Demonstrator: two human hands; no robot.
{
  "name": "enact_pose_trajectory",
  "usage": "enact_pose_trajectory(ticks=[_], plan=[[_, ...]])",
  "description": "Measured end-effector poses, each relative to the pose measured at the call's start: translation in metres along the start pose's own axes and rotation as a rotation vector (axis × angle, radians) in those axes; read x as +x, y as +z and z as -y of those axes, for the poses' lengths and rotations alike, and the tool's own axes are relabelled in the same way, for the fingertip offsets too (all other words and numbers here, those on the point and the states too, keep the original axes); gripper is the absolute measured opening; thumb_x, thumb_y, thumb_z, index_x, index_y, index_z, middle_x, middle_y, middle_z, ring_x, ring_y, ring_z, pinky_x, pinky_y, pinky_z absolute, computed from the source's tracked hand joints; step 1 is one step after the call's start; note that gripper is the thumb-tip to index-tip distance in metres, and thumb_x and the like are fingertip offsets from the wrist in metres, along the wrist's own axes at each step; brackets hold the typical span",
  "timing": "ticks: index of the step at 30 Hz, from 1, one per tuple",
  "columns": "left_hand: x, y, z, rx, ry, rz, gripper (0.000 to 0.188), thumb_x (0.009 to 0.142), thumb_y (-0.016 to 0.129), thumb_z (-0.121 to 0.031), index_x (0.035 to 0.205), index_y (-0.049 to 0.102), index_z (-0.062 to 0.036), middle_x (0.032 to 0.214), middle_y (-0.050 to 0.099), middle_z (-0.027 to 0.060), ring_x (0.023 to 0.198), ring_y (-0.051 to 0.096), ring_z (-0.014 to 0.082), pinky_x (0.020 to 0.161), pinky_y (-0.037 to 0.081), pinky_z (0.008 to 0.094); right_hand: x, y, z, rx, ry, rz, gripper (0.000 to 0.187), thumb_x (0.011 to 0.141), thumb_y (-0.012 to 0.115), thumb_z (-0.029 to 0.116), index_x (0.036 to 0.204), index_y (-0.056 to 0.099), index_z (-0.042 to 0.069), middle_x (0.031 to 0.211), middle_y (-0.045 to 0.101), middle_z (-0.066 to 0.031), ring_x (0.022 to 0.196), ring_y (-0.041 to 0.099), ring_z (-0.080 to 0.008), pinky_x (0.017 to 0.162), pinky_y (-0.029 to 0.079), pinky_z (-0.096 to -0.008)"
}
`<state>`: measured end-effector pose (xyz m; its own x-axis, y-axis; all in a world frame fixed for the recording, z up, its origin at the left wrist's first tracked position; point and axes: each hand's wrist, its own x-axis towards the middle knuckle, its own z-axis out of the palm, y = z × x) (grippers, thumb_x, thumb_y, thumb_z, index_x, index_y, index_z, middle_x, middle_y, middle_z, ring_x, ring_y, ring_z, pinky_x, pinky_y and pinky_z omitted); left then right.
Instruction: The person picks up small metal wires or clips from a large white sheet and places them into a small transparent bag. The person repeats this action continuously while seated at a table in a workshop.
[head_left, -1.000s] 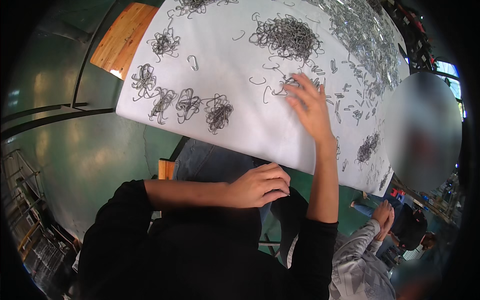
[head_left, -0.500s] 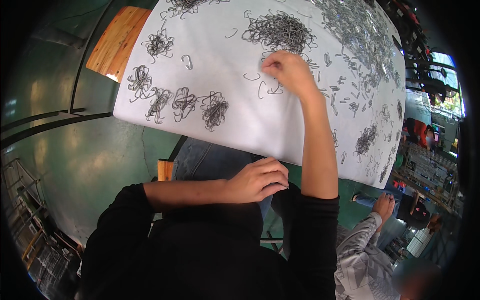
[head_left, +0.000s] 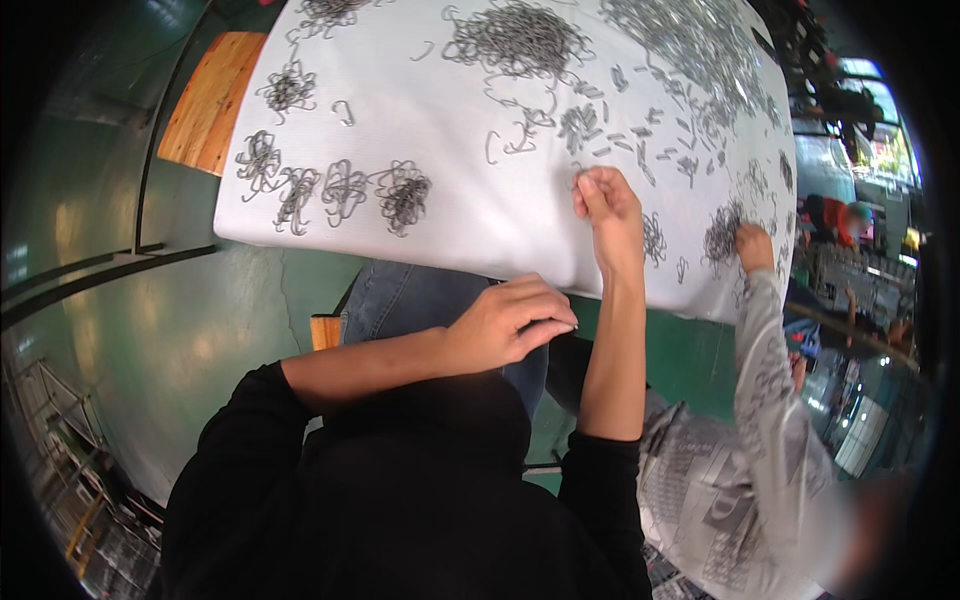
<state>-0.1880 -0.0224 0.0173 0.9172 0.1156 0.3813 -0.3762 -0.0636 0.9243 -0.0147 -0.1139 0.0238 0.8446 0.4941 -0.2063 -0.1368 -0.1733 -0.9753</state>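
My left hand rests near my lap below the table's front edge, its fingers curled and pressed to the thumb. A tiny dark tip shows at the fingertips, too small to name. Over the table my right hand is closed in a pinch; what it holds, if anything, I cannot make out. Just beyond it lie a cluster of small grey metal pieces and a few loose bent wire hooks. Farther back is a large heap of wire hooks.
Bundles of wire hooks line the left front of the white-covered table. Shiny small pieces spread over the back right. A co-worker's hand touches a hook pile at right. A wooden stool stands left.
My right hand has drawn back from beside the large hook heap toward me and slightly right. My left hand stays near my lap. The co-worker's hand has come onto the table.
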Motion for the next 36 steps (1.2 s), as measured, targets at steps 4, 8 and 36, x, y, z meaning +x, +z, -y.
enact_pose_trajectory(ticks=[4, 8, 36], plan=[[0.005, 0.002, -0.002, 0.029, -0.002, 0.021, 0.011, 0.08, 0.07, 0.001, 0.091, 0.069, -0.0015, 0.088, 0.068, 0.009, 0.079, 0.063, 0.0202, 0.07, 0.05, 0.03, -0.085, -0.006, 0.013, 0.213, -0.086, -0.237, 0.019, 0.087, 0.065, 0.001, 0.101, 0.052, 0.003, 0.087, 0.064, -0.0087, 0.072, 0.061, -0.0129, 0.054, 0.044, -0.0236], [0.006, 0.008, -0.006, 0.023, -0.084, 0.016, 0.014, 0.082, 0.068, 0.002, 0.095, 0.069, -0.0018, 0.092, 0.068, 0.0089, 0.073, 0.061, 0.0141, 0.067, 0.05, 0.0264, -0.15, 0.009, 0.028, 0.293, -0.137, -0.436, 0.027, 0.084, 0.067, -0.003, 0.103, 0.05, 0.003, 0.09, 0.065, -0.011, 0.069, 0.064, -0.0142, 0.049, 0.046, -0.0214], [0.221, 0.022, 0.162, 1.385, 0.358, 0.353, 0.016, 0.079, 0.068, -0.019, 0.09, 0.069, -0.0082, 0.096, 0.065, 0.0112, 0.098, 0.059, 0.028, 0.087, 0.047, 0.0401, -0.168, 0.023, 0.011, 0.174, -0.464, -0.709, 0.024, 0.085, 0.062, -0.011, 0.091, 0.046, 0.005, 0.094, 0.063, -0.0128, 0.076, 0.066, -0.0168, 0.069, 0.057, -0.0285]])
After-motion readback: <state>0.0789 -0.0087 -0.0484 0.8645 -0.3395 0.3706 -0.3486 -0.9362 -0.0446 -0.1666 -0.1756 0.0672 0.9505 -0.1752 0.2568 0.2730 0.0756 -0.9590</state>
